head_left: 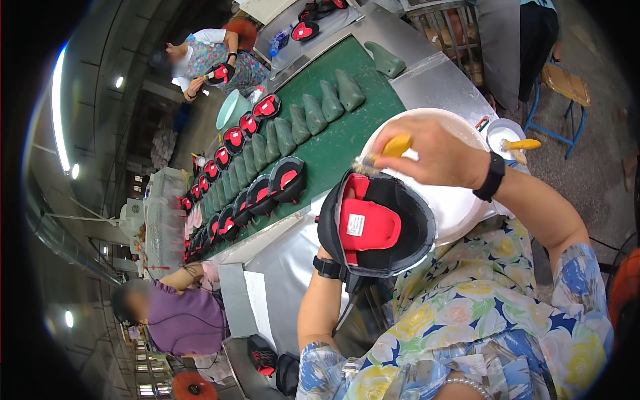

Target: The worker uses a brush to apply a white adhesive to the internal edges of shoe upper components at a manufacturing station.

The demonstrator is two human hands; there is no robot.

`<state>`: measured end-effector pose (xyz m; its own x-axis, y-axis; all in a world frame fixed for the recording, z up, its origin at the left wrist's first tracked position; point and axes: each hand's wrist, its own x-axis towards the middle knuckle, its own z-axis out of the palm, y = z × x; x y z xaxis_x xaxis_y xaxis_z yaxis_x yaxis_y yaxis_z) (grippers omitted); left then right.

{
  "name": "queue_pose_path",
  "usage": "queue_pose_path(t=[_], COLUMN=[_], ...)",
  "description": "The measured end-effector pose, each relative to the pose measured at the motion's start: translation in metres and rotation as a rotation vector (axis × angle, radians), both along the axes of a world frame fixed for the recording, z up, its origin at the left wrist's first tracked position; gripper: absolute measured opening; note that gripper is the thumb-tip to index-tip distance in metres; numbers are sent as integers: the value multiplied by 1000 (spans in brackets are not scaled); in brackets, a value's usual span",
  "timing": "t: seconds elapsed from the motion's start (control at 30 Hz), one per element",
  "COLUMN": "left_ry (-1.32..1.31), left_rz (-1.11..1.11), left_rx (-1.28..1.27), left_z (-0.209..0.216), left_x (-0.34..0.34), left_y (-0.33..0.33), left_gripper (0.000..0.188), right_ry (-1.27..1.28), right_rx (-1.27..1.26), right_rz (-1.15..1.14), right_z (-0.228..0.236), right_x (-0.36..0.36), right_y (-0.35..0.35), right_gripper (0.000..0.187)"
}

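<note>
Your left hand (324, 254) sits behind the black-and-red shoe upper (373, 223), at the white tub's (469, 125) near-left side; its grip is hidden. Above the tub, your right hand (437, 152) pinches 1 yellow-handled brush (398, 144). Beyond the tub, green shoe lasts (313, 113) line the desk (343, 148).

the upper (373, 225) is black and red, the brush handle (398, 145) yellow.

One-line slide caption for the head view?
Yellow-handled brush in the right grip, poised at a black-and-red shoe upper near a green table lined with shoe forms.
</note>
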<state>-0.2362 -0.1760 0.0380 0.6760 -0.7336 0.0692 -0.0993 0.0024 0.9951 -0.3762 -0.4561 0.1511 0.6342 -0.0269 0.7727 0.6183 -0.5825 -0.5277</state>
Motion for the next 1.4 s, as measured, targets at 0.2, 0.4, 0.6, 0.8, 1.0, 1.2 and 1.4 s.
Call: queue_pose_path(t=[0.2,0.4,0.6,0.8,1.0,1.2,1.4], left_ry=[497,271,431,467,199,209,531], left_rz=[18,206,473,622,866,572,634], left_rx=[-278,-277,-230,-316,255,449,1156], left_z=[-21,-29,-51,-100,-127,38,72], left_x=[21,56,142,199,197,86,-163], left_y=[19,23,41,-21,32,216,487], left_gripper=[51,52,24,55,66,54,105], right_ry=[303,290,553,718,841,840,842], right_rx=[-149,201,395,617,610,321,407], right_rz=[140,-84,-152,-189,-133,-153,-55], right_z=[-5,-20,-47,-62,-66,-83,-86], right_x=[-17,-38,-60,-62,-49,-61,-37], right_y=[-18,-33,-38,-45,-38,-63,-48], right_gripper=[18,13,12,12,12,10,12])
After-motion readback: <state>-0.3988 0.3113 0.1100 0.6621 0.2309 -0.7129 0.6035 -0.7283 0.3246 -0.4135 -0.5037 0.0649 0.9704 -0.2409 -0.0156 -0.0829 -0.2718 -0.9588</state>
